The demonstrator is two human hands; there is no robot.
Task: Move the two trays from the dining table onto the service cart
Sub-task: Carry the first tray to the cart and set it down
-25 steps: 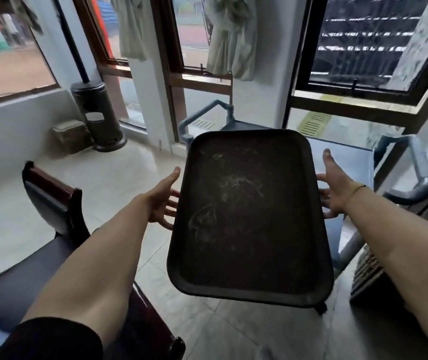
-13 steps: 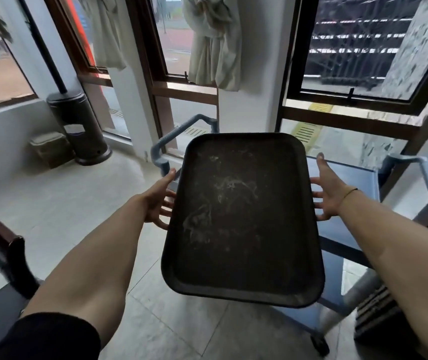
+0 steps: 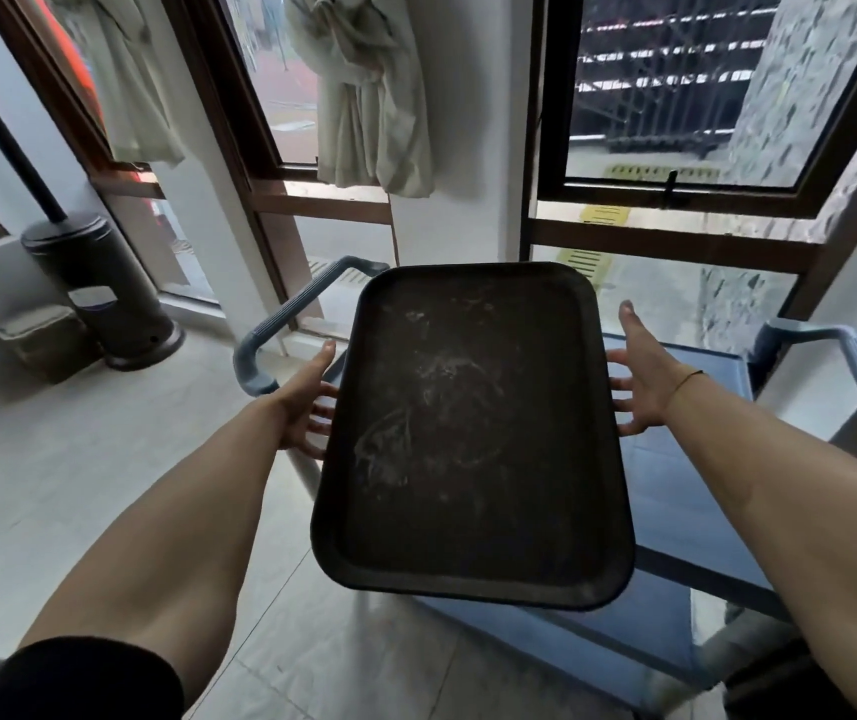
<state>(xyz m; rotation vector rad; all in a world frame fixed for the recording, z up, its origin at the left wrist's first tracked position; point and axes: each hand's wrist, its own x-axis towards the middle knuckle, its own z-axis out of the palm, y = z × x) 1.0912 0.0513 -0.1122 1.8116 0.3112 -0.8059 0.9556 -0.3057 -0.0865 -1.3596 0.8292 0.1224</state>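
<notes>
**Tray arriving over the cart**

Since a moment ago the tray has been travelling forward with the person, and the cart is now sitting directly beneath and beyond it; the dark chair that was showing at the lower left is no longer appearing.

The left hand is supporting the tray's left long edge, fingers reaching under the rim and thumb lying up along the side. The right hand is doing the same on the right long edge, fingers spread beneath, thumb pointing forward. Both are carrying rather than clamping: the fingers are looking mostly straight, cradling the tray from below. The tray is hanging in the air, empty, its far end lined up between the cart's two grey handles, its near end still overhanging the floor in front of the cart's near edge.

By my reading, this is the carrying-and-placing step for one tray; no other tray is showing here, so I cannot say whether this is the first or the second. The next move is calling for pushing the tray further forward until it is wholly over the blue top shelf, then lowering it flat and sliding the fingers out from underneath.

Behind the cart, windows, a knotted curtain and a dark heater base are standing along the wall.
</notes>
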